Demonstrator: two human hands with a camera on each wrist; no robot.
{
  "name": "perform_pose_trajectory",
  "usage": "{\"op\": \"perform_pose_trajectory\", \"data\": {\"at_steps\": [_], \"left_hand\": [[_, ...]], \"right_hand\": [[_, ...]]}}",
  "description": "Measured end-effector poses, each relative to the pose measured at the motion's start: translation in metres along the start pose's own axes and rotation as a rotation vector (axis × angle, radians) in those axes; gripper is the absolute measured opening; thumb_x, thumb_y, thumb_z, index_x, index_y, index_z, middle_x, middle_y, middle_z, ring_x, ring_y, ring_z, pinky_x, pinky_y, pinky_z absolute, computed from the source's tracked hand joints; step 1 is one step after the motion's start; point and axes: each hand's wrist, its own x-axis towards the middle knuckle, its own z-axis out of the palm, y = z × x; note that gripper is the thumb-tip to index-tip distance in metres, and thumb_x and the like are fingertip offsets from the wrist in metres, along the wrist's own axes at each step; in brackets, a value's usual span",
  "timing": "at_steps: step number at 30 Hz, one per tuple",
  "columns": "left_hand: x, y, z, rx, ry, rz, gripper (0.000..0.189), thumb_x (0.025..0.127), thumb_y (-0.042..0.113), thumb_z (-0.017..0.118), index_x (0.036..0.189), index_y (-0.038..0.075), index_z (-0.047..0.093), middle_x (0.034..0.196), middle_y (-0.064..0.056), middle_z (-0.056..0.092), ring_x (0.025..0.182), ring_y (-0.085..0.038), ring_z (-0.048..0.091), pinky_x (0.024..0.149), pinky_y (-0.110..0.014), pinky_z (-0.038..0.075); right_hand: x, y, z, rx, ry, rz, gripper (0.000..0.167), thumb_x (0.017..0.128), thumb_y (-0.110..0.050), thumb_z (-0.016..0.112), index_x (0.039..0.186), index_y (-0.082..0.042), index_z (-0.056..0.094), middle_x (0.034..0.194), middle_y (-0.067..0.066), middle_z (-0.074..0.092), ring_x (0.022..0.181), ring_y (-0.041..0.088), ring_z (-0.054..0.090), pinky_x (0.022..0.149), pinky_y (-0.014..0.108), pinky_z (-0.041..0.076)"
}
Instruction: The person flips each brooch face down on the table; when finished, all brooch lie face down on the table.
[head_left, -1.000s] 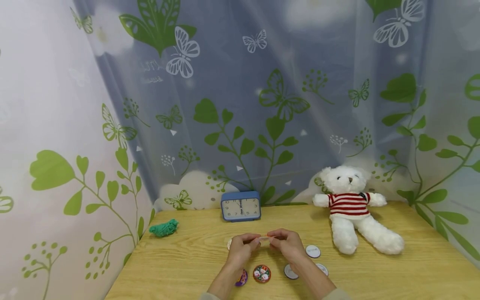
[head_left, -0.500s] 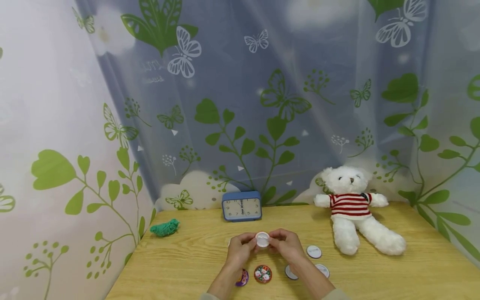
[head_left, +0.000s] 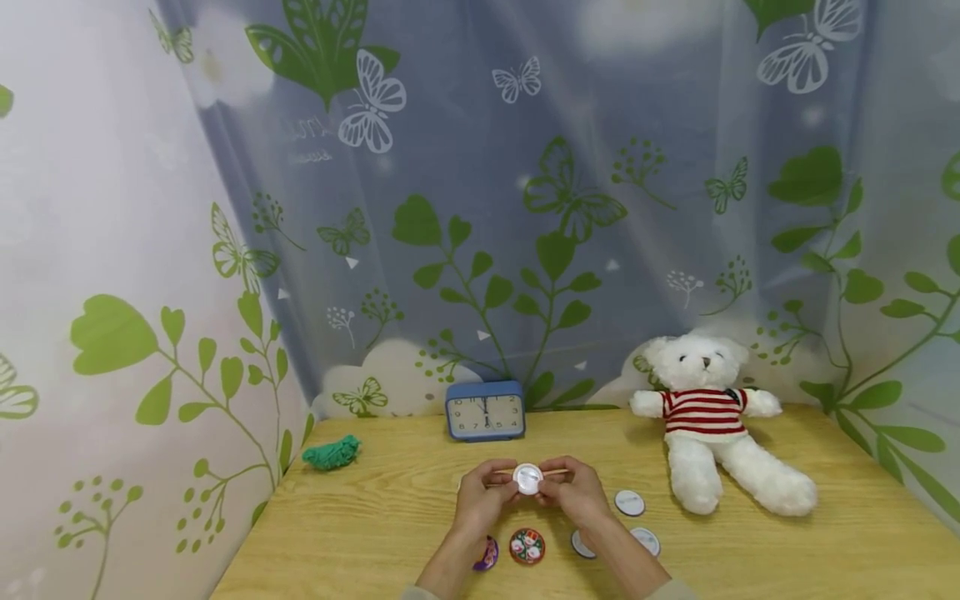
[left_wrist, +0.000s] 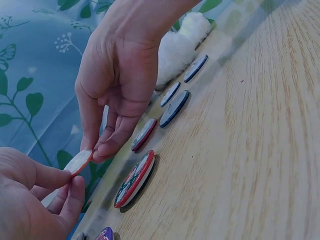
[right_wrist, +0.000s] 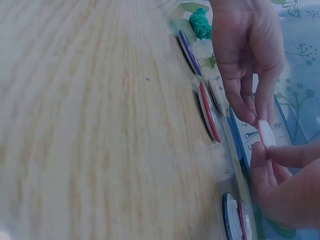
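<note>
1. Pinches one badge by its edge with the left hand, using thumb and fingers; grips the opposite edge in the same way with the right hand.
2. Holds that single badge raised above the middle of the table, in front of the clock, with its pale back toward the head camera and its orange-red rim showing from the wrists.
3. Adds up, across the three views, to seven more badges lying on the wood.
4. Includes one red badge, patterned in green and white, nearer the person than the held one, and one purple badge to its left, partly covered by the left arm.
5. Counts three pale badges around the right forearm, two of them partly overlapped by it, plus one red-edged badge hidden in the head view.
6. Finds one white badge just beyond the red one, barely peeking past the left hand from above.
7. Lines up along the back one blue clock, one white bear in red-and-white stripes at right, and one green yarn bundle at left.
8. Ends at a curtain printed with leaves and butterflies.
</note>
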Motion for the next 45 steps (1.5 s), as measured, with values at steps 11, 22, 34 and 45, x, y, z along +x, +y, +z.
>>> {"op": "perform_pose_trajectory", "data": {"at_steps": [11, 22, 34, 45], "left_hand": [[0.002, -0.005, 0.0, 0.038, 0.058, 0.018, 0.029, 0.086, -0.014, 0.07, 0.114, -0.017, 0.068, 0.102, -0.023, 0.07, 0.079, -0.013, 0.065, 0.081, -0.037, 0.064], [-0.002, 0.0, 0.0, 0.091, 0.081, 0.022, 0.023, 0.082, -0.015, 0.074, 0.105, -0.012, 0.073, 0.092, -0.017, 0.073, 0.076, -0.015, 0.07, 0.074, -0.03, 0.064], [-0.005, 0.006, -0.001, 0.177, 0.065, -0.005, 0.015, 0.085, -0.009, 0.072, 0.1, -0.011, 0.075, 0.09, -0.013, 0.073, 0.077, -0.019, 0.073, 0.075, -0.033, 0.064], [-0.006, 0.01, -0.002, 0.236, 0.038, -0.034, 0.014, 0.09, -0.002, 0.069, 0.099, -0.012, 0.074, 0.089, -0.011, 0.071, 0.077, -0.017, 0.071, 0.076, -0.032, 0.063]], "right_hand": [[0.001, 0.005, 0.0, -0.009, 0.003, -0.015, 0.025, 0.088, 0.016, 0.067, 0.111, 0.019, 0.062, 0.09, 0.019, 0.064, 0.07, 0.019, 0.066, 0.065, 0.028, 0.06], [-0.003, -0.001, -0.002, -0.066, 0.019, -0.011, 0.024, 0.088, 0.014, 0.068, 0.112, 0.018, 0.066, 0.094, 0.019, 0.068, 0.074, 0.018, 0.068, 0.07, 0.03, 0.063], [-0.002, -0.006, -0.004, -0.072, 0.013, 0.063, 0.027, 0.097, -0.001, 0.062, 0.114, 0.019, 0.066, 0.098, 0.019, 0.075, 0.078, 0.018, 0.072, 0.077, 0.034, 0.064], [-0.005, -0.011, -0.004, -0.081, -0.016, 0.106, 0.031, 0.098, -0.006, 0.056, 0.114, 0.018, 0.067, 0.103, 0.023, 0.074, 0.081, 0.017, 0.072, 0.081, 0.035, 0.063]]}}
